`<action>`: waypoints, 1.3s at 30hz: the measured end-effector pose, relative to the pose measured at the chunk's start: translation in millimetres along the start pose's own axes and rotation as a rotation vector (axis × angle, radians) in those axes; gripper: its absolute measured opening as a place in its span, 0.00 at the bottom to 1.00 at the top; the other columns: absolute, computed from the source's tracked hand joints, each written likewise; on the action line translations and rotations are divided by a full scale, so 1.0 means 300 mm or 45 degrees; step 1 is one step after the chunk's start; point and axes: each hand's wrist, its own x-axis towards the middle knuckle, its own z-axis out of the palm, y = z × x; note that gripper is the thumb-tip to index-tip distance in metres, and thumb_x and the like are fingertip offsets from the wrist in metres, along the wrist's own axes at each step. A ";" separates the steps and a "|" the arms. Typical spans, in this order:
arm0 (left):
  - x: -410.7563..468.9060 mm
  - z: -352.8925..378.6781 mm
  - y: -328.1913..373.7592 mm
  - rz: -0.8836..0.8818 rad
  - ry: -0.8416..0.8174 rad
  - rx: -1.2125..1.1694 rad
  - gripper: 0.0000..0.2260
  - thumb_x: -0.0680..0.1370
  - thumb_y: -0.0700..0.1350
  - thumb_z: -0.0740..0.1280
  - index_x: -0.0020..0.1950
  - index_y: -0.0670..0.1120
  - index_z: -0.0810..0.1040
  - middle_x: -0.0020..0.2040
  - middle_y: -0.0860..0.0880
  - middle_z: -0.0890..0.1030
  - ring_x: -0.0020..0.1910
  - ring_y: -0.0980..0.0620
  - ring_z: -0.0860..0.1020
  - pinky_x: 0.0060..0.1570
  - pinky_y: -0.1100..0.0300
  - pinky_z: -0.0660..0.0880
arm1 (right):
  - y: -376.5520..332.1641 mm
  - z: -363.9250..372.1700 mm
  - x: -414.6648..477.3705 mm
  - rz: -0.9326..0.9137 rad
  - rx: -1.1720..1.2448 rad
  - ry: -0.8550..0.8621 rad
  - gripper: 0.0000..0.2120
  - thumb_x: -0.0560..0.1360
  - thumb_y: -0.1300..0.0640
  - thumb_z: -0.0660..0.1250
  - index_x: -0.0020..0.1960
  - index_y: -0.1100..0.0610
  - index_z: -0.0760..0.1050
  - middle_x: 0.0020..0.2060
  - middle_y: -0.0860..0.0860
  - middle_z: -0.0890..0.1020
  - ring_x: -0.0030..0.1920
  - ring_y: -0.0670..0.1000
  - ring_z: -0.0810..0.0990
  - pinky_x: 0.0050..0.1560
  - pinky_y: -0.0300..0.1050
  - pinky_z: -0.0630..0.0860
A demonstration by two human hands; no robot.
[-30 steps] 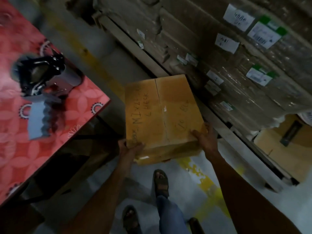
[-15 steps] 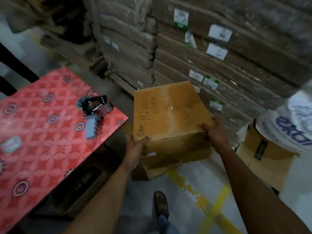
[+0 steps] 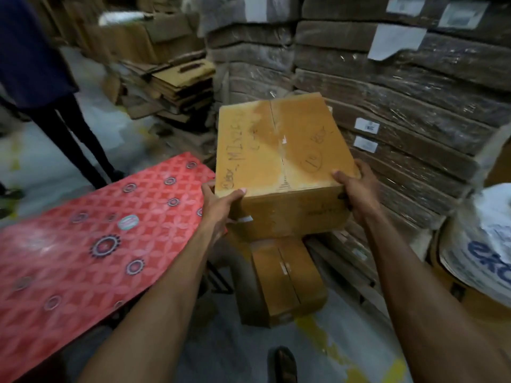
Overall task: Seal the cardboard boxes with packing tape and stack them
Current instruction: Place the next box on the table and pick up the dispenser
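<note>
Two tan cardboard boxes show in the head view. One, the tan cardboard box with black marker writing on its top (image 3: pixel 279 150), is held in the air between both hands, tilted a little, its top flaps closed along a centre seam. The left hand (image 3: pixel 218 208) clasps its near left corner, thumb on the top face and fingers wrapped down the side; the right hand (image 3: pixel 356 189) grips the near right corner, thumb on the top edge and fingers down the side wall. The second, a smaller tan cardboard box with a taped centre seam (image 3: pixel 287 277), sits on the grey concrete floor (image 3: pixel 226 352) directly below the held one. To the left lies one bench with a red patterned cover (image 3: pixel 83 252), its far corner just beside the left hand. Behind and to the right rise stacks of flat brown cartons wrapped in clear film (image 3: pixel 401 106), close to the held box. A loose pile of flattened cartons (image 3: pixel 177 87) lies farther back. One white printed sack (image 3: pixel 484 244) stands at the right edge. Another person's dark-trousered legs (image 3: pixel 69 139) stand at the left.
</note>
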 end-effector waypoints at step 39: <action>0.241 -1.206 -0.068 -0.185 0.895 0.705 0.45 0.64 0.64 0.80 0.74 0.52 0.64 0.67 0.50 0.75 0.63 0.46 0.77 0.59 0.46 0.76 | 0.149 1.377 0.064 0.154 -0.380 -0.649 0.15 0.79 0.49 0.62 0.53 0.57 0.82 0.53 0.57 0.84 0.48 0.59 0.80 0.50 0.51 0.77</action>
